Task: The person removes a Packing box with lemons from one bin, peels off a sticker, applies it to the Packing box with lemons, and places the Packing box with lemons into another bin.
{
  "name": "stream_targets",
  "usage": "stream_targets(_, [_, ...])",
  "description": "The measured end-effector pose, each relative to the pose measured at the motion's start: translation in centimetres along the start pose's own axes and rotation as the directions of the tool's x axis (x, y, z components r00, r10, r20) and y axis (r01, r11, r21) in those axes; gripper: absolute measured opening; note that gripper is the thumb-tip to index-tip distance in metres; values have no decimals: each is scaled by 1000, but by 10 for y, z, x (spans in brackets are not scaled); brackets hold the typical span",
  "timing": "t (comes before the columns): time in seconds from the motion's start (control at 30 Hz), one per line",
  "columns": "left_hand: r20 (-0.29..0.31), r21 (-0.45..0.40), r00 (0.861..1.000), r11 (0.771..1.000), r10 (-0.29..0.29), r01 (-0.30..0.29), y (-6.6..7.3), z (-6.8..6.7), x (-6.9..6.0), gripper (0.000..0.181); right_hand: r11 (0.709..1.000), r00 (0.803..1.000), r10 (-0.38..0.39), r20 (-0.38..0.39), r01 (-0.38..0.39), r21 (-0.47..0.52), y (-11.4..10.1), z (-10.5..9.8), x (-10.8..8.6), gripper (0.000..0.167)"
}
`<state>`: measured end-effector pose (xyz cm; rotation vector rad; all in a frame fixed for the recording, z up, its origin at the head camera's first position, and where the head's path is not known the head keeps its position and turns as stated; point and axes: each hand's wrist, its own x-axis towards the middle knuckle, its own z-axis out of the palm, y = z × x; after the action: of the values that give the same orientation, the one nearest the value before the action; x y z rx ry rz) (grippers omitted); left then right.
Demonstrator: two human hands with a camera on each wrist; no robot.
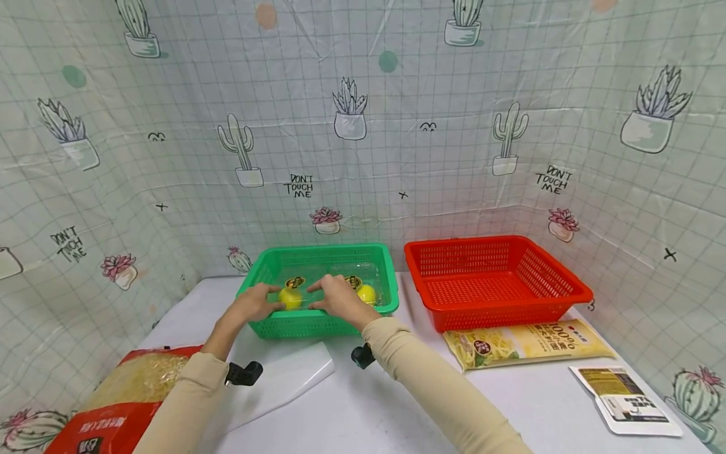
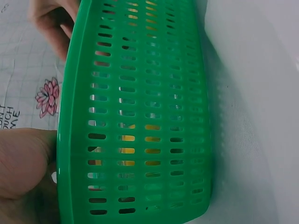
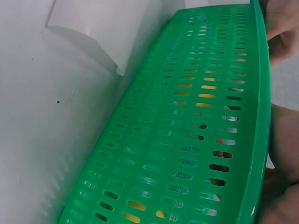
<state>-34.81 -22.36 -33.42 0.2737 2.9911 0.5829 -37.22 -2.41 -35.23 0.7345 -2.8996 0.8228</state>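
Observation:
In the head view, a green plastic basket (image 1: 323, 326) holds clear plastic packs, each with a yellow round item (image 1: 291, 298) and a dark-and-yellow label showing. My left hand (image 1: 256, 305) reaches over the near rim to the left of that item. To its right, my right hand (image 1: 340, 299) reaches in, thumb and fingers spread apart, near a second yellow item (image 1: 367, 294). Whether the fingers touch the clear plastic cannot be told. Both wrist views show the basket's slotted side (image 2: 145, 112), with parts of the hands beyond the rim (image 3: 261, 121).
A red basket (image 1: 499, 314) stands to the right, with a yellow noodle bag (image 1: 527, 343) before it. Near the right edge lies a white pouch (image 1: 626, 400). A red bag (image 1: 130, 394) is at left, beside a white sheet-like item (image 1: 289, 378). Patterned cloth (image 1: 363, 170) hangs behind.

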Motion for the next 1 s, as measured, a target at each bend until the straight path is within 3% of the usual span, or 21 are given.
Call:
stream_targets(0.27, [-6, 6, 1000, 1000, -9, 9, 0, 1, 0, 52, 999, 1000, -16, -18, 15, -33, -2, -1, -1, 39])
stream_targets(0.67, [-5, 14, 1000, 1000, -23, 23, 1, 1, -2, 52, 998, 999, 29, -42, -31, -53, -8, 2, -3, 35])
stream_targets(1.0, [-73, 13, 997, 1000, -14, 15, 1, 6, -4, 47, 999, 998, -23, -61, 22, -30, -2, -3, -8, 28])
